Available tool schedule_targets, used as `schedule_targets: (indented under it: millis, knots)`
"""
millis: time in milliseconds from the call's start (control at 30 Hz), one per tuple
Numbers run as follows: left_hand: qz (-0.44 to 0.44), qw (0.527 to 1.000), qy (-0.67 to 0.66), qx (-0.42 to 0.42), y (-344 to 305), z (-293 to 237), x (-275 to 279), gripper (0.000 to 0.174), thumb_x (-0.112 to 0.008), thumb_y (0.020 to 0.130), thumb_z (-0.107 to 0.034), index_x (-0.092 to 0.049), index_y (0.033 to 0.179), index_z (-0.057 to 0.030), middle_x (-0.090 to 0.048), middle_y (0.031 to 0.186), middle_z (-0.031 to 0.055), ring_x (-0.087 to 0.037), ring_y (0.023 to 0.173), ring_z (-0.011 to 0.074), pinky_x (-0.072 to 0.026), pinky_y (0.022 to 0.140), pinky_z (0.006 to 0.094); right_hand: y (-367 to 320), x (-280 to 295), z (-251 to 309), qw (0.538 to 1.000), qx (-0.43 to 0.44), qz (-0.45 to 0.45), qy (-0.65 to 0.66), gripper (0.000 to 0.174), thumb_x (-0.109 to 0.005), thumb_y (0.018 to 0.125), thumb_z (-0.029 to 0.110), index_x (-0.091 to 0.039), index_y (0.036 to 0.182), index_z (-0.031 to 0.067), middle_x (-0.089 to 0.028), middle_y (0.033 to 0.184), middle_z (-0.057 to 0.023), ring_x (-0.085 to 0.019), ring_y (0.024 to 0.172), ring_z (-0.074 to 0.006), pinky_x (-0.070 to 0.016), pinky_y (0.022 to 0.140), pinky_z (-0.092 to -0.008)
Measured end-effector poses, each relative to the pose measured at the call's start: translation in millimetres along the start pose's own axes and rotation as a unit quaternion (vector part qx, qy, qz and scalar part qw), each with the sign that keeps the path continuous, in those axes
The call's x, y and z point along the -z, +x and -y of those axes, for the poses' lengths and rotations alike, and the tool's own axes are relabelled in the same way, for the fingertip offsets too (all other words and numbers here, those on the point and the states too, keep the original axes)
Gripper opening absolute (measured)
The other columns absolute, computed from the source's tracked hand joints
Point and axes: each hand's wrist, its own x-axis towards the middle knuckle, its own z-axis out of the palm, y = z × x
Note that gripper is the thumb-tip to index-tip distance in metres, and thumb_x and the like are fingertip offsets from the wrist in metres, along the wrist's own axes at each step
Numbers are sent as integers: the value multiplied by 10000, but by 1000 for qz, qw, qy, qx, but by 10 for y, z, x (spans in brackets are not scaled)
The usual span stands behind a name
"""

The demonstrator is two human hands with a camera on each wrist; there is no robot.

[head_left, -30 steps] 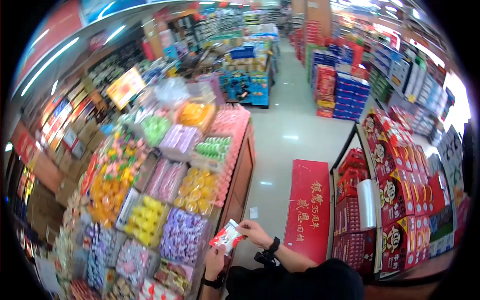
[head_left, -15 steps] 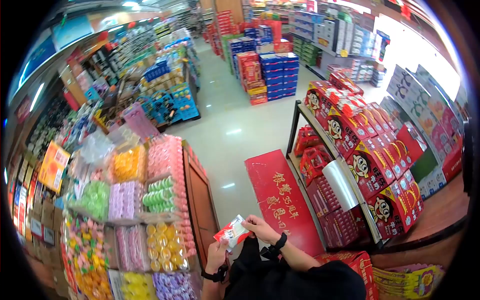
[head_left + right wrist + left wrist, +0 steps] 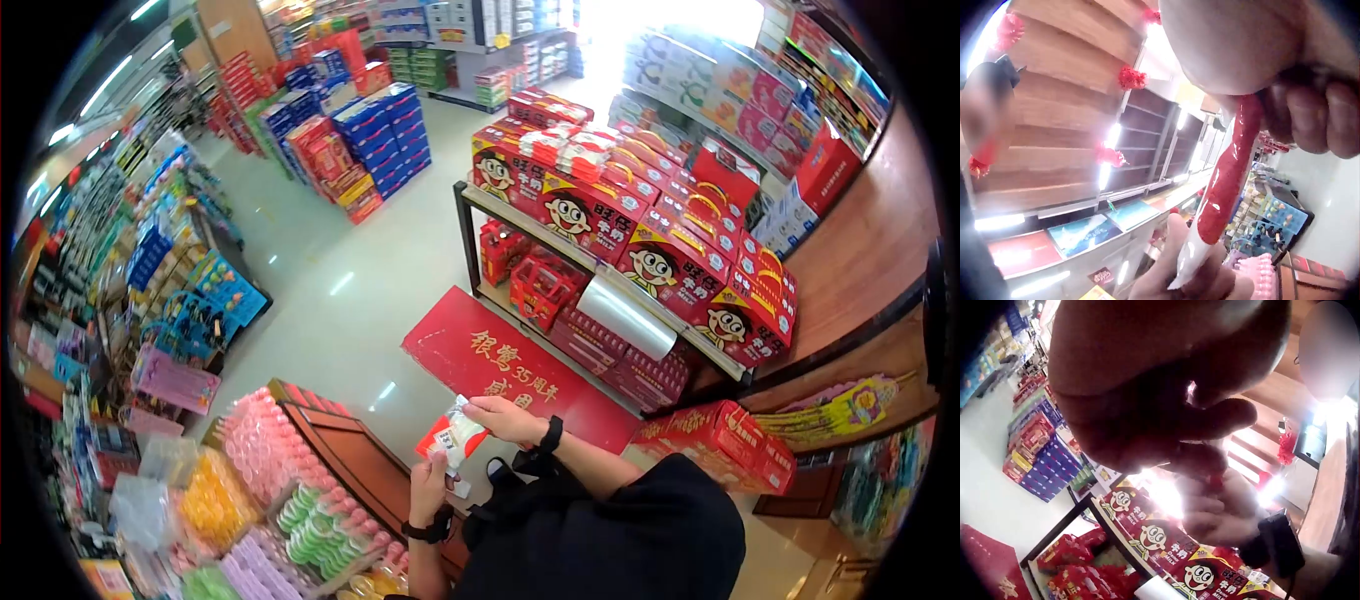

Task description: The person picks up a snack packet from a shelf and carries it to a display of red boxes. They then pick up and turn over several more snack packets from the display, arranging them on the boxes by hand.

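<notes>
Two grips, 1 item: the red-and-white pkt (image 3: 452,438), held up btwn L & R, clear of any surface. R grip (image 3: 508,419) pinches its upper R edge; L grip (image 3: 428,485) pinches the lower L edge. R wrist view shows glossy film, pkt spanning from one grip to the other; L wrist view too dark for fingertip detail.

Step in hand, my read: handling the pkt w/ both grips, steadying it edge to edge. Can't tell if it's sealed or torn. Next move prob. calls for 1 grip staying firm while the other shifts along the edge, w/ light pressure since the film looks soft.

Around: red mat (image 3: 540,372) on floor beyond R grip; milk cartons (image 3: 650,262) on shelf, further off, up & R of it; pink sweets (image 3: 268,440) well L of L grip.
</notes>
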Motion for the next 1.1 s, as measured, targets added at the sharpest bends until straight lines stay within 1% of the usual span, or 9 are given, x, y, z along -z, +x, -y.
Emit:
schedule_targets:
  millis: [200, 467, 667, 733, 867, 900, 1000, 1033, 1100]
  knots:
    - [77, 996, 43, 3, 844, -174, -71, 455, -489, 996, -395, -638, 794, -15, -596, 621, 35, -471, 473, 54, -347, 437, 216, 229, 478, 194, 991, -21, -51, 124, 371, -433, 1023, 323, -604, 973, -2, -565, 793, 7, -500, 757, -87, -443, 693, -279]
    - [82, 994, 62, -18, 2021, -703, -659, 474, -490, 989, -428, -624, 759, -36, -584, 605, 29, -455, 459, 55, -328, 430, 212, 757, 1553, 245, 986, 36, -117, 114, 379, -430, 1023, 316, -610, 999, -17, -603, 814, -22, -538, 774, -100, -454, 715, -290]
    - [133, 980, 144, -42, 3004, -1178, -1146, 495, -482, 976, -475, -650, 851, -27, -590, 612, 17, -463, 477, 47, -335, 440, 194, 1107, 2408, 178, 966, 127, -198, 104, 396, -437, 1019, 327, -592, 912, -21, -600, 787, -33, -521, 732, -115, -444, 673, -312]
    - [145, 977, 140, -65, 3284, -1372, -1403, 485, -488, 988, -426, -642, 789, -11, -601, 613, 29, -473, 468, 51, -345, 431, 206, 1061, 2704, 327, 961, 125, -241, 43, 351, -448, 1023, 331, -614, 983, 24, -515, 742, 45, -452, 665, -36, -394, 563, -237]
    - [175, 973, 114, -99, 3860, -1611, -1935, 478, -486, 992, -412, -647, 806, -2, -602, 615, 24, -467, 470, 46, -344, 430, 204, 1108, 3152, 373, 922, 123, -328, 165, 347, -451, 1026, 293, -610, 999, -14, -526, 768, 34, -439, 736, -28, -391, 644, -214]
    - [182, 970, 135, -91, 3963, -1780, -2094, 469, -494, 990, -403, -639, 793, -3, -584, 605, 14, -456, 467, 46, -333, 425, 208, 1136, 3256, 469, 889, 188, -398, 127, 344, -483, 1006, 290, -574, 901, -25, -481, 662, -91, -446, 647, -125, -421, 606, -307]
    - [238, 946, 185, -121, 4441, -2010, -2398, 463, -499, 990, -395, -632, 784, -2, -559, 594, 1, -445, 463, 41, -316, 418, 212, 1110, 3709, 578, 875, 145, -460, 25, 311, -529, 979, 296, -577, 905, -2, -508, 679, -122, -444, 646, -126, -409, 568, -329]
    - [245, 945, 173, -132, 4594, -2085, -2545, 461, -504, 988, -398, -631, 789, -2, -538, 582, -8, -426, 455, 35, -301, 419, 212, 1028, 3803, 817, 832, 209, -502, -105, 340, -537, 971, 315, -548, 851, -3, -519, 659, -135, -477, 604, -165, -406, 555, -348]
    - [274, 942, 154, -119, 4920, -2274, -2840, 437, -497, 991, -392, -638, 837, -8, -577, 631, 7, -452, 489, 38, -314, 440, 203, 1092, 4099, 881, 836, 134, -529, -48, 360, -579, 936, 331, -501, 814, 1, -527, 620, -150, -539, 567, -283, -413, 534, -383]
